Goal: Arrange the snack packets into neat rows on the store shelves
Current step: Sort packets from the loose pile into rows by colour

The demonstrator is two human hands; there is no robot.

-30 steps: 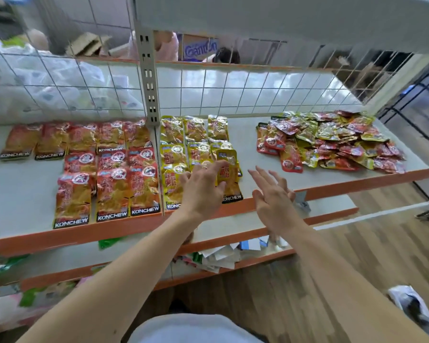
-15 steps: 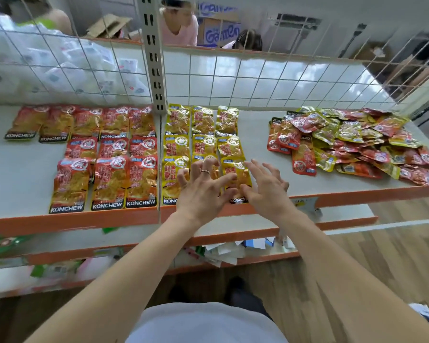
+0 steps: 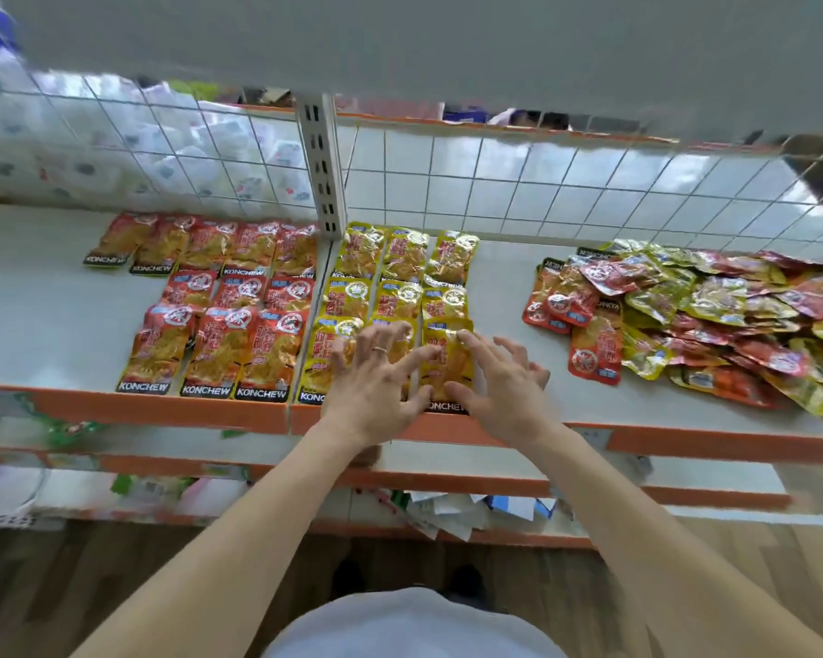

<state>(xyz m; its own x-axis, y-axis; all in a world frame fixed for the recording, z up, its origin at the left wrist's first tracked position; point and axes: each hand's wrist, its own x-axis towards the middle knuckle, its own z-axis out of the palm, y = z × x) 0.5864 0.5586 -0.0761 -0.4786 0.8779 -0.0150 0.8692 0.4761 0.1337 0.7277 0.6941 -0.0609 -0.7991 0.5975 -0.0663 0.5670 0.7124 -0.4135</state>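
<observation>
Yellow snack packets (image 3: 402, 282) lie in three neat columns on the white shelf (image 3: 48, 325), right of the upright post. Red KONCHEW packets (image 3: 229, 306) form rows to their left. My left hand (image 3: 376, 377), with a ring, lies flat with spread fingers on the front middle yellow packet. My right hand (image 3: 500, 377) touches the front right yellow packet (image 3: 445, 358) with straight, spread fingers. A loose heap of mixed red and yellow packets (image 3: 694, 315) sits at the right of the shelf.
A white wire grid (image 3: 542, 182) backs the shelf, and a slotted metal post (image 3: 321, 163) stands at its middle. The shelf has an orange front edge (image 3: 685, 439). Lower shelves hold green packets (image 3: 67, 427) and white paper packs (image 3: 452, 512). Wooden floor lies below.
My right hand came left onto the front right yellow packet beside my left hand. Both hands now lie on the front yellow row. The camera has tilted down and drawn closer.
</observation>
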